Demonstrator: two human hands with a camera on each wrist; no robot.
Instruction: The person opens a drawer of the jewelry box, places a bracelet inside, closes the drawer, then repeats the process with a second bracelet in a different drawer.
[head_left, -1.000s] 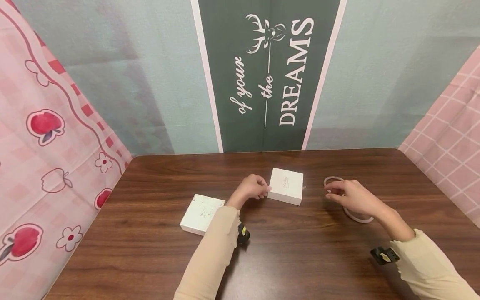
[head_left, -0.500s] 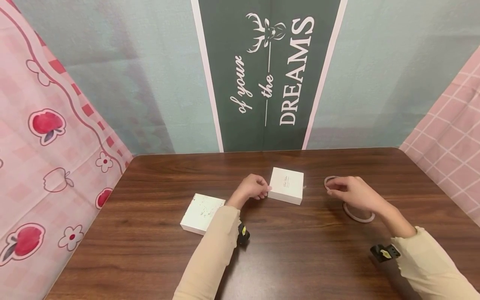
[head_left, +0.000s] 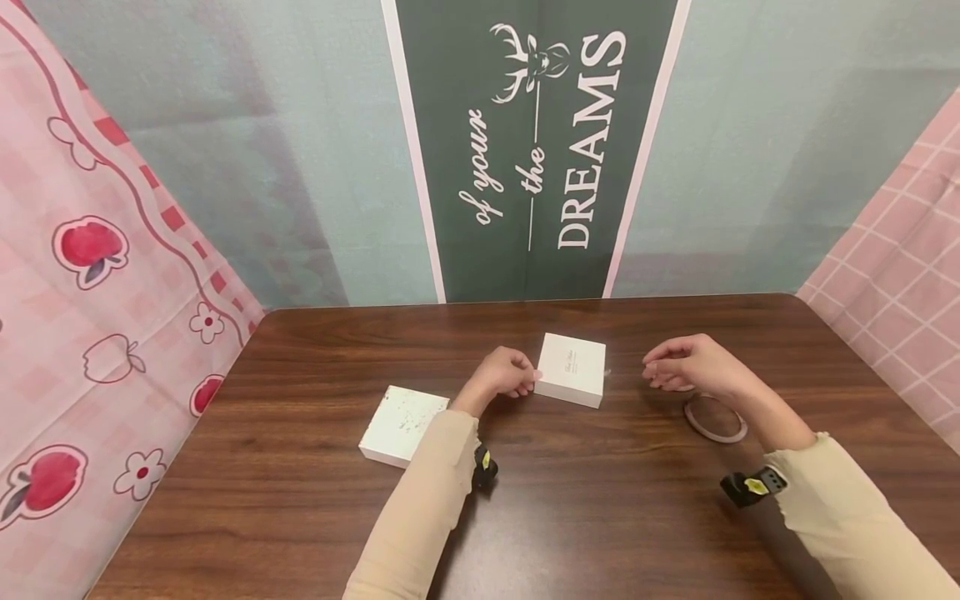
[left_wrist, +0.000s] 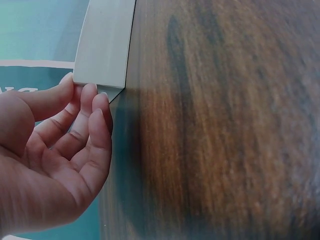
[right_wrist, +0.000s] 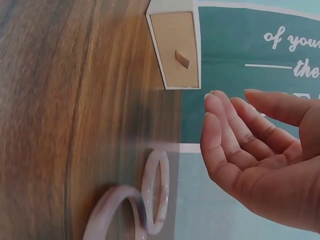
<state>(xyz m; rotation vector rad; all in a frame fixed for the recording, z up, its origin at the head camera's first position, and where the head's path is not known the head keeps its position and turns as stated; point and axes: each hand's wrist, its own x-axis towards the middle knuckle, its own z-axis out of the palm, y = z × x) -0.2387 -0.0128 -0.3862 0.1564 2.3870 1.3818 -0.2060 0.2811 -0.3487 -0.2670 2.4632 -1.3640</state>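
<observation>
Beige left sleeve point(head_left: 420, 517) partly covers flat white box with dark flecks point(head_left: 401, 421). Smooth, pale pinkish rings point(right_wrist: 147, 185) on brown wood-grain table point(head_left: 585, 517), near right hand point(head_left: 701, 367): fingers softly bent, holding nothing. Left hand point(head_left: 501, 373) pinches left edge of squarish white printed box point(head_left: 572, 367). That box lies left of right hand, small tan tab point(right_wrist: 183, 59) on its right end, right hand nearer. Behind: green-and-teal cloth point(head_left: 465, 258), white lettering point(head_left: 590, 142).

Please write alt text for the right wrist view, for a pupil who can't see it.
A right hand, fingers loosely curved and holding nothing, is near but apart from a white box whose tan end has a small tab. At lower left, two pale rings lie on a wooden table.
</observation>
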